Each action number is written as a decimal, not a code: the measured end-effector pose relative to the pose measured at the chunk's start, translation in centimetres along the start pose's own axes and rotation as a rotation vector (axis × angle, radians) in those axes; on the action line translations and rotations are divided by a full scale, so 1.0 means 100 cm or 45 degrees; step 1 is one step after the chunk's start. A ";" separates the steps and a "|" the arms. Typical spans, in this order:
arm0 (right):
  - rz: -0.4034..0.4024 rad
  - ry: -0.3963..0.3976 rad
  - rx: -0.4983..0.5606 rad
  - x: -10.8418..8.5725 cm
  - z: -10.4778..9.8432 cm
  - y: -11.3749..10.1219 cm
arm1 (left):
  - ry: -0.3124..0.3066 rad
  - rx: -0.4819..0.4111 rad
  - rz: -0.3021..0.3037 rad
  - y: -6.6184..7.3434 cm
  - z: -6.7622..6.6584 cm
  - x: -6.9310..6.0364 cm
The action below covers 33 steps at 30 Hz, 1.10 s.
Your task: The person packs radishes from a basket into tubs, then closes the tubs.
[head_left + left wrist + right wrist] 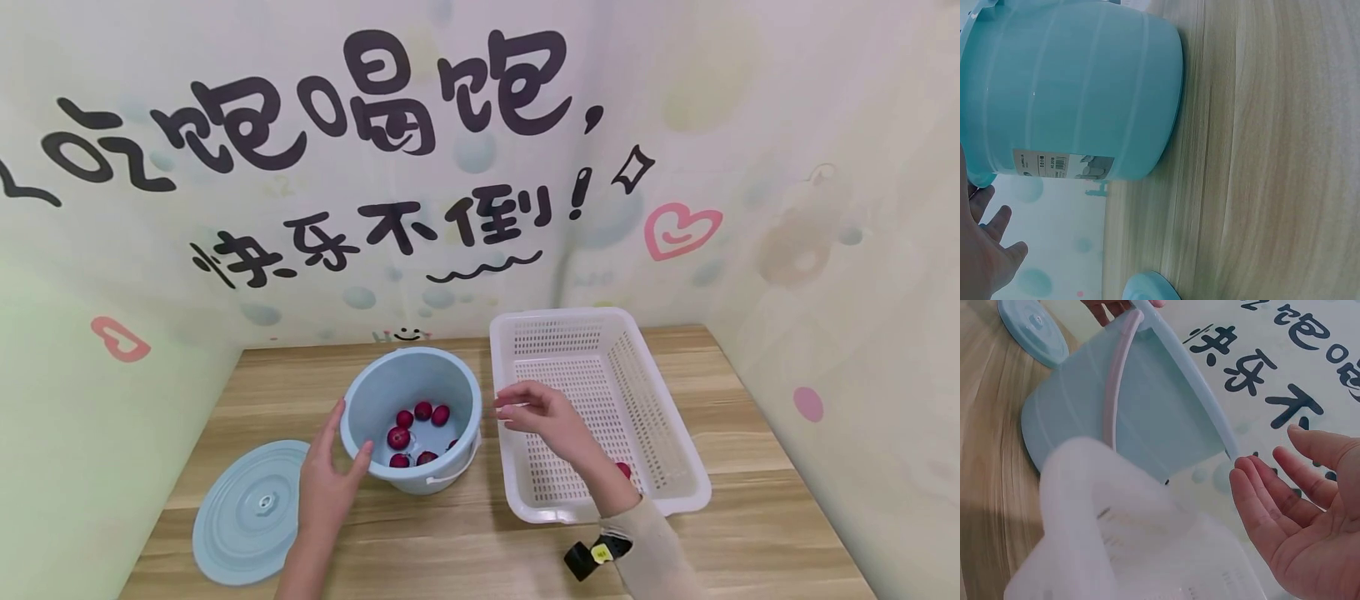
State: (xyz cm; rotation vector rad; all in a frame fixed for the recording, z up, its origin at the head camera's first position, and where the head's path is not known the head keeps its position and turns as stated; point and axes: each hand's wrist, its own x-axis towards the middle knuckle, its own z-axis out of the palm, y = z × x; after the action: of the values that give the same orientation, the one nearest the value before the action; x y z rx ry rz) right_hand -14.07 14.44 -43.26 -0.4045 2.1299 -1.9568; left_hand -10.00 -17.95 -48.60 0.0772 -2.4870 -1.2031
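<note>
A light blue bucket (pixel 420 483) stands upright on the table with several small dark red round fruits (pixel 399 437) on its bottom; their exact kind is unclear. My left hand (pixel 330 479) is at the bucket's left rim, thumb and fingers spread and nearly straight. In the left wrist view its fingers (pixel 999 222) show beside the rim, partly cut off. Over the left edge of a white perforated basket (pixel 678 442) hovers my right hand (pixel 543 417), fingers slightly bent, nothing held. One red fruit (pixel 624 470) lies in the basket, partly hidden by my right forearm.
A round blue lid (pixel 240 508) lies flat on the wood-grain table (pixel 450 558) left of the bucket. The bucket's pale handle (pixel 1119 381) hangs down on the basket's side. Behind the table is a wall (pixel 375 208) with black lettering.
</note>
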 end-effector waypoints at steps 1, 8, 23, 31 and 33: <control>0.005 0.009 -0.007 -0.001 -0.003 0.001 | -0.001 0.001 -0.001 0.000 0.000 0.000; 0.049 0.066 -0.031 -0.011 -0.020 0.010 | -0.006 0.004 -0.016 -0.001 0.000 -0.001; 0.167 0.152 -0.087 -0.038 -0.060 0.038 | -0.023 0.003 -0.034 0.001 0.000 0.000; 0.246 0.136 -0.150 -0.050 -0.081 0.050 | -0.015 0.008 -0.027 0.001 0.000 -0.001; 0.296 0.139 -0.173 -0.052 -0.085 0.054 | -0.016 0.013 -0.030 0.001 0.000 -0.001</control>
State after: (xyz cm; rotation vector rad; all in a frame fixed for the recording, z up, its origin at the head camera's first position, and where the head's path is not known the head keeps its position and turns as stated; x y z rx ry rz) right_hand -12.35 24.58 -48.01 -0.0683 2.2688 -1.7487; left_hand -9.91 -17.86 -48.55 0.1023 -2.5102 -1.2041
